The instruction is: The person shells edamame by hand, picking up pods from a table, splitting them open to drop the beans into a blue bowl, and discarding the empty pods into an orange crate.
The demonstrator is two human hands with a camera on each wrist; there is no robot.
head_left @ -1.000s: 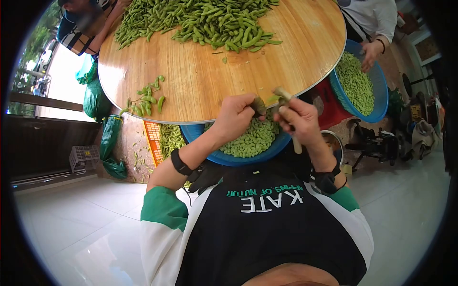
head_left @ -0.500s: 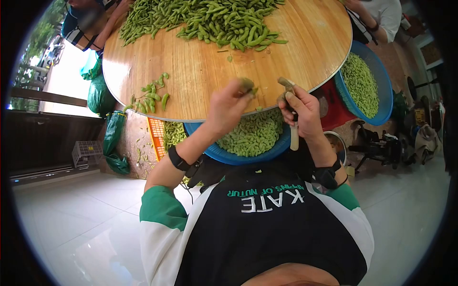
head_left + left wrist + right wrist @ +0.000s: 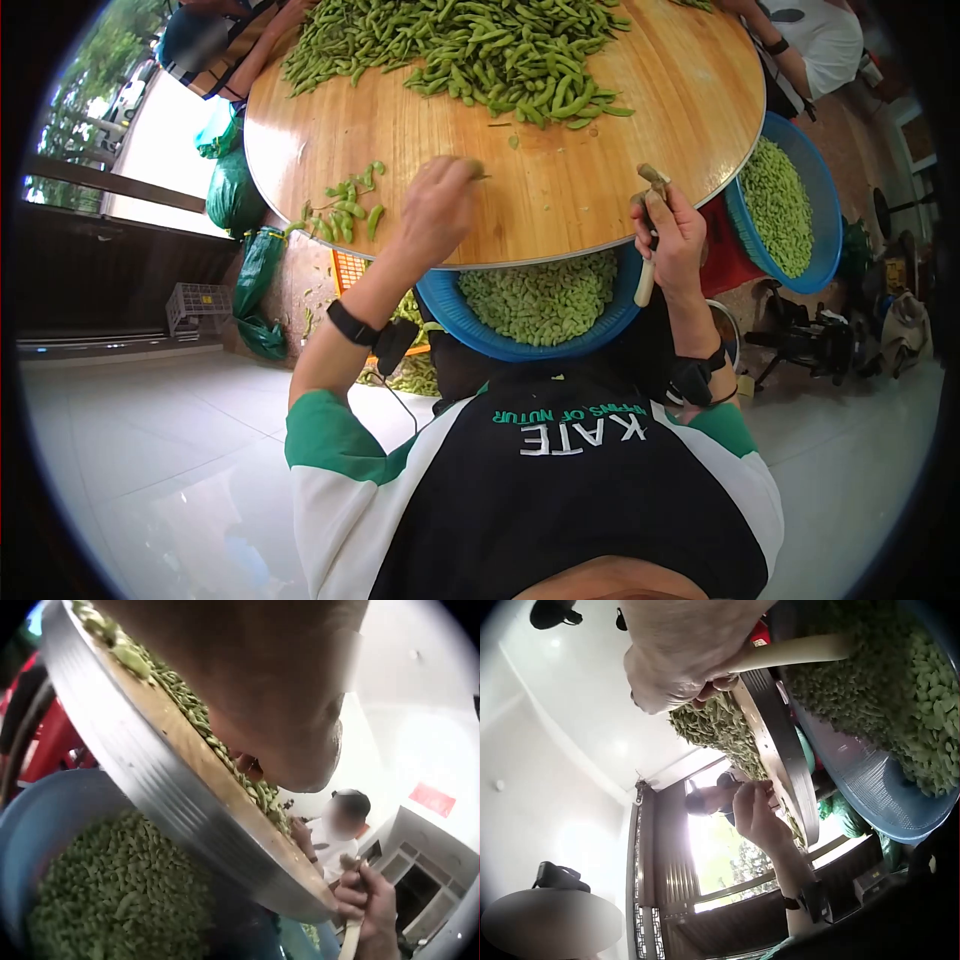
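Observation:
My left hand (image 3: 440,205) is over the near part of the round wooden table (image 3: 560,200), its fingers bent and blurred. Something small and dark green shows by its fingertips; I cannot tell whether the hand grips it. In my right hand (image 3: 675,240), above the table's near right edge, is a tool with a pale handle (image 3: 645,285) that sticks out below the fist. Its other end is mostly hidden by the fingers. A brownish covering (image 3: 650,175) shows at the right thumb. Below the table edge sits a blue basin (image 3: 480,340) of shelled green beans (image 3: 540,300).
A large heap of green bean pods (image 3: 500,60) covers the table's far side. A few pods (image 3: 350,205) lie at the near left. Another blue basin (image 3: 825,200) of beans stands at the right, an orange crate (image 3: 348,268) at the left. Two other people sit across the table.
My left hand has moved left across the table, away from the right hand. The right hand keeps its grip on the pale-handled tool. The head view has shifted a little.

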